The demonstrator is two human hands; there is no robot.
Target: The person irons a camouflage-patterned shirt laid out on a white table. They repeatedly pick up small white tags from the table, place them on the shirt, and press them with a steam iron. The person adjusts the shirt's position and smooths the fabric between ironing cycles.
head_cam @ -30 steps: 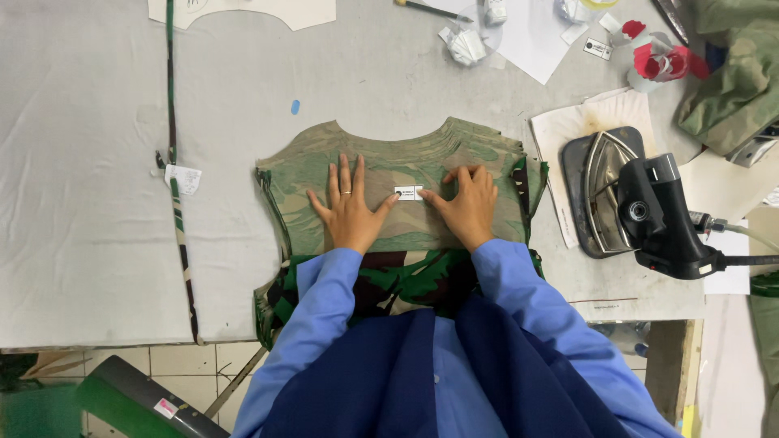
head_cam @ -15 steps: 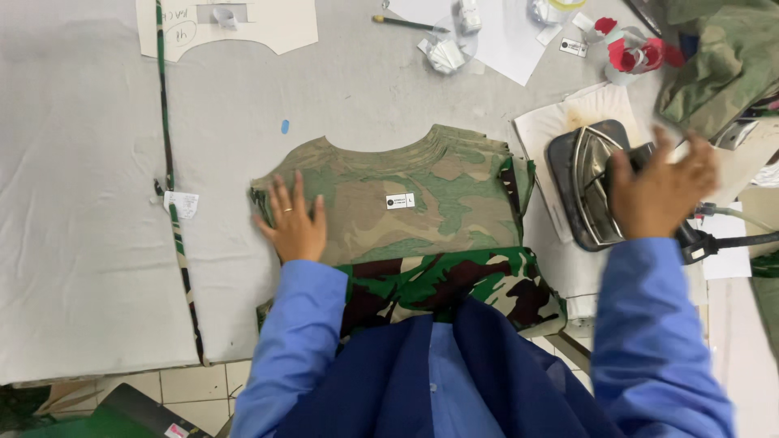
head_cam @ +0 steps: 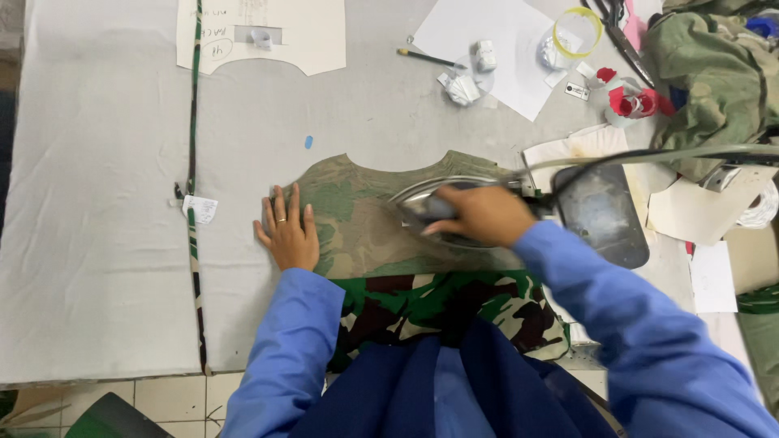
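At the centre of the frame we see a camouflage fabric piece (head_cam: 357,219) lying flat on the grey table (head_cam: 105,243), its curved neckline edge toward the top and its lower part hanging off the near edge in darker green and brown. On it, right of centre, sits a steam iron (head_cam: 430,203) with a shiny soleplate. Our right hand (head_cam: 479,215) is closed around the iron's handle, grip clamped on it. Our left hand (head_cam: 288,231) lies flat, fingers spread apart, on the left edge of the fabric, a ring on one finger. Just right of the iron is a dark iron rest (head_cam: 604,215) on a scorched white cloth (head_cam: 568,150), with the iron's cord (head_cam: 673,154) running to the right edge. A narrow camouflage strip (head_cam: 193,146) runs down the left part of the table, a small white tag (head_cam: 200,208) beside it. In the upper part lie a paper pattern (head_cam: 308,36), a white sheet (head_cam: 503,32), a pencil (head_cam: 430,58) and a yellow tape ring (head_cam: 578,31). An olive garment (head_cam: 714,73) is heaped in the upper right.
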